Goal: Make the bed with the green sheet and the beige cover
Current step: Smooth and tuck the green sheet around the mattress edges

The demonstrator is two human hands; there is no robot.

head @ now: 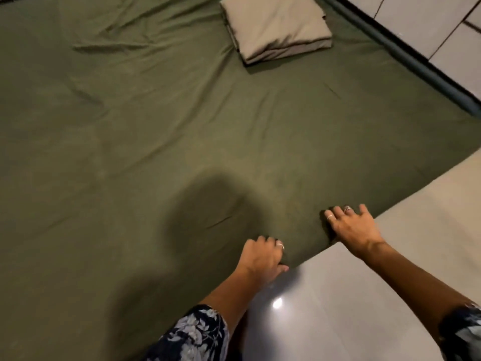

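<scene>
1. Head view, the bed: the green sheet [161, 131] lies spread over a low mattress and fills most of the frame, with loose creases toward its far left and a dark shadow on the cloth just beyond my left hand [263, 256].

2. Head view, the cover: the beige cover [276, 27], folded into a thick rectangle, rests on the sheet near the far edge, well apart from both my hands.

3. Head view, my left hand: it sits at the sheet's near edge with the fingers [270, 242] curled down onto the green cloth and the thumb at the hem where sheet meets floor. The fingers look to be gripping the edge, though the fingertips are hidden in the fabric. A ring shows on one finger.

4. Head view, my right hand [351, 225]: it is further along the same edge, to the right, fingers spread and bent over the border of the sheet, pressing or grasping it. I cannot tell which, as the tips are out of sight. Two rings are visible.

5. Head view, surroundings: the pale tiled floor [364, 295] runs beside the mattress under my forearms and carries a bright glint of light; dark floral sleeves [192, 337] cover both my upper arms.
</scene>
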